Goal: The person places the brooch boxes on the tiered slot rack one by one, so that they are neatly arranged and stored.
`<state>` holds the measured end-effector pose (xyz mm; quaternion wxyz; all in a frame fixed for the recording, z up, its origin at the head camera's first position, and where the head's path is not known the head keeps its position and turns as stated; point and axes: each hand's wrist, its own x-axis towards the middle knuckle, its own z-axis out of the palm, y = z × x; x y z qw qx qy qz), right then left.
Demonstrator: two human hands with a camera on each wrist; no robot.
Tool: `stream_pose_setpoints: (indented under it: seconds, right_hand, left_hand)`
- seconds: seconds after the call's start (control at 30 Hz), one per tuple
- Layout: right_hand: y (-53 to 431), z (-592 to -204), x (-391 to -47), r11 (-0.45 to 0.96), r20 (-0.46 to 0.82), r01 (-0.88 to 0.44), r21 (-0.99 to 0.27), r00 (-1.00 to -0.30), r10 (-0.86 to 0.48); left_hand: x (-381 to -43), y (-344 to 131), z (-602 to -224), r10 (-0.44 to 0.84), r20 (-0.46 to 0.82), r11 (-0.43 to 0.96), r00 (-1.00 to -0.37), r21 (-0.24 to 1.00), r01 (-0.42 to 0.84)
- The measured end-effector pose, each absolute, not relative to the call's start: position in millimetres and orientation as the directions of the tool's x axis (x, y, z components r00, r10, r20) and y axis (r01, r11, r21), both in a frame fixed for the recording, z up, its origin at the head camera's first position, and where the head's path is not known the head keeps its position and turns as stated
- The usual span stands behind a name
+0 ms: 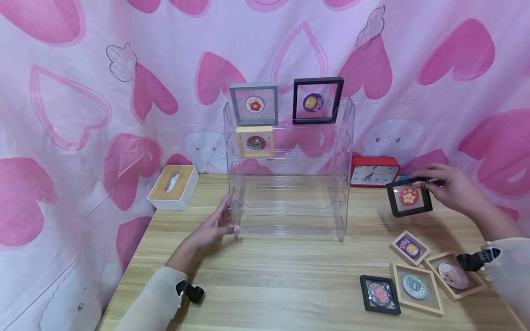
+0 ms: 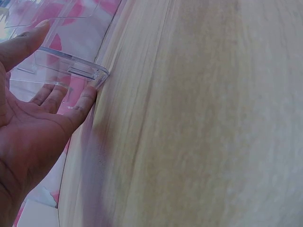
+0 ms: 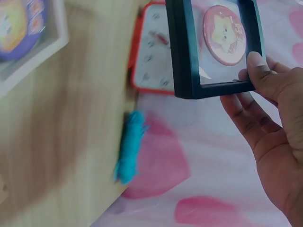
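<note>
Black frame with the star badge (image 1: 409, 197): held in the air above the table's right rear, just in front of the red clock (image 1: 374, 172), clear of the wood. My right hand (image 1: 453, 188) pinches it at one edge, thumb on the front, fingers (image 3: 248, 120) behind, per the right wrist view. Frame is tilted slightly, badge facing me.

Clear acrylic rack (image 1: 288, 170): centre of the table (image 1: 290, 276), stepped tiers. Grey frame (image 1: 254, 104) and a second black frame (image 1: 318, 100) stand on the top tier; a yellow frame (image 1: 254, 141) sits one tier down at the left. Lower tiers look bare.

My left hand (image 1: 215, 224): fingers straight, flat against the rack's lower left corner, bracing it, gripping nothing.

Four more frames (image 1: 416, 276) lie flat at the near right. Tissue box (image 1: 173, 186) at the far left.

Risks, as I judge them:
- An edge pinch is a weak hold; the frame could swivel or slip and drop onto the clock or table.
- The rack is light and see-through; tier lips are hard to see, so a misjudged approach may clip one.
- A knock at the top could topple the standing frames; my left hand only steadies the base.
</note>
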<state>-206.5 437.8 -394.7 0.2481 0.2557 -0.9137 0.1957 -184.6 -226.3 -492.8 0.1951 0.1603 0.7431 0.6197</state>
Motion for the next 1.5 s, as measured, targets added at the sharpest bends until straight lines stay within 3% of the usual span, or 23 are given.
stream_pose_setpoints:
  seconds: [0.27,0.47,0.77,0.9,1.03,1.5]
  right_hand:
    - [398,-360,-200,0.716,0.621,-0.607,-0.345,-0.719,-0.311]
    - [367,-333,-191,0.663,0.624,-0.604,-0.443,-0.739,-0.256]
    - [320,-293,-188,0.473,0.513,-0.473,-0.743,-0.857,-0.051]
    - [298,-277,-193,0.403,0.470,-0.421,-0.813,-0.883,0.026]
    - [273,-265,-201,0.351,0.500,-0.451,-0.821,-0.864,0.060]
    - [214,-254,-238,0.405,0.566,-0.511,-0.758,-0.824,0.019]
  left_hand:
    - [-185,-227,-492,0.479,-0.095,0.186,-0.873,0.983,-0.005]
    - [-185,-227,-492,0.485,-0.089,0.180,-0.870,0.984,-0.001]
    - [-185,-227,-493,0.474,-0.099,0.193,-0.875,0.981,-0.006]
    - [-185,-228,-493,0.467,-0.105,0.194,-0.878,0.981,-0.014]
    - [-185,-228,-493,0.465,-0.103,0.198,-0.879,0.980,-0.010]
    - [-185,-228,-495,0.490,-0.066,0.180,-0.869,0.983,0.026]
